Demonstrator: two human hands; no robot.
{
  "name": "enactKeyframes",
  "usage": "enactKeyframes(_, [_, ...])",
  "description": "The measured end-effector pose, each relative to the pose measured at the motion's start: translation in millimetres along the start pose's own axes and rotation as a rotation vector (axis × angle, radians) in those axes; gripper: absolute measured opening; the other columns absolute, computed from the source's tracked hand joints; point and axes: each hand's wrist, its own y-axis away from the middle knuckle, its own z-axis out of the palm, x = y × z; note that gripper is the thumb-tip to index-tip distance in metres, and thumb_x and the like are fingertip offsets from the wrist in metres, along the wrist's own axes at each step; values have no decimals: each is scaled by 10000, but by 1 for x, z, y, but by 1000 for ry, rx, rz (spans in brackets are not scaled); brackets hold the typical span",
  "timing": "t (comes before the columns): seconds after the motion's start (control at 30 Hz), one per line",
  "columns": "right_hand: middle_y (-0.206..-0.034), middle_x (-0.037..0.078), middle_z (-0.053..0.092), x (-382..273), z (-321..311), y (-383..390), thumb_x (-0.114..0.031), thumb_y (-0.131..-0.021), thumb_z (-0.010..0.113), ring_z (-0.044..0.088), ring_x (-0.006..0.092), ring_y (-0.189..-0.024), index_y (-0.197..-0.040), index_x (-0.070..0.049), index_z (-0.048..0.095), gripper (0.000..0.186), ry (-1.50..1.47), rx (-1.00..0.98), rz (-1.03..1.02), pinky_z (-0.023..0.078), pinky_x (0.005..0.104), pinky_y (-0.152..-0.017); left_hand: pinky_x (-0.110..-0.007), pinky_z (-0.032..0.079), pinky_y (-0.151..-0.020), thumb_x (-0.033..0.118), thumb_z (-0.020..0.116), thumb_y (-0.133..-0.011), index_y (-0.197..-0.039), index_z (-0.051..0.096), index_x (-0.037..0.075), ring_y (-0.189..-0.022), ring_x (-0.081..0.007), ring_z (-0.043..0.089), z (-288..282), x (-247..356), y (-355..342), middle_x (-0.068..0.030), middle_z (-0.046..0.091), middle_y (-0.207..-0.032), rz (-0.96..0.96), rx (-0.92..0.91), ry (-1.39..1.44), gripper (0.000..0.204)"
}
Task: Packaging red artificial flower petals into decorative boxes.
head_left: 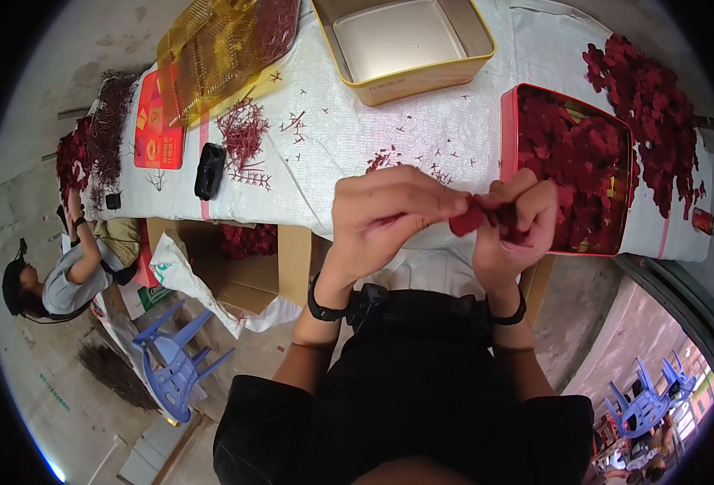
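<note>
Your left hand (389, 206) pinches a rounded, dark-red petal-like piece (467, 220), right hand (520, 217) curled beside it, grip unclear; probably light, soft, tearable, so take the edge gently.

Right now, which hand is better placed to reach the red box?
Probably the right hand: in view, it overlaps the left edge of the red box; the left hand is farther away.
</note>
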Motion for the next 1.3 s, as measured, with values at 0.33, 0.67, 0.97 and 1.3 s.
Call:
enactKeyframes(0.33, [-741,85,620,-25,-11,-17,46,-630,697,597,176,-650,-670,-56,554,180,405,-189,-254,460,264,-572,-197,414,-439,131,602,-776,-781,716,44,-520,-126,598,-10,24,-11,-107,697,-801,410,-71,-369,143])
enactKeyframes(0.67, [-752,106,608,-16,-9,-5,-28,-709,708,580,158,-628,-723,-50,556,154,288,-102,-344,465,246,-556,-186,310,-375,139,547,-810,-802,718,55,-426,-74,502,-3,43,-9,-114,700,-814,328,-94,-440,191])
enactKeyframes(0.97, [-792,105,556,-13,-5,6,-78,-777,648,539,157,-672,-798,-52,501,151,292,-36,-262,435,239,-604,-192,428,-463,69,607,-649,-885,723,78,-533,-89,566,1,27,0,-49,691,-905,353,-20,-382,264])
enactKeyframes(1.3, [-803,73,540,-14,3,-17,-115,-844,533,389,45,-584,-831,-49,465,96,1,0,187,343,171,-507,-179,322,-401,418,367,-897,-1071,605,3,-453,-79,449,7,-7,6,-160,655,-997,-297,151,394,509])
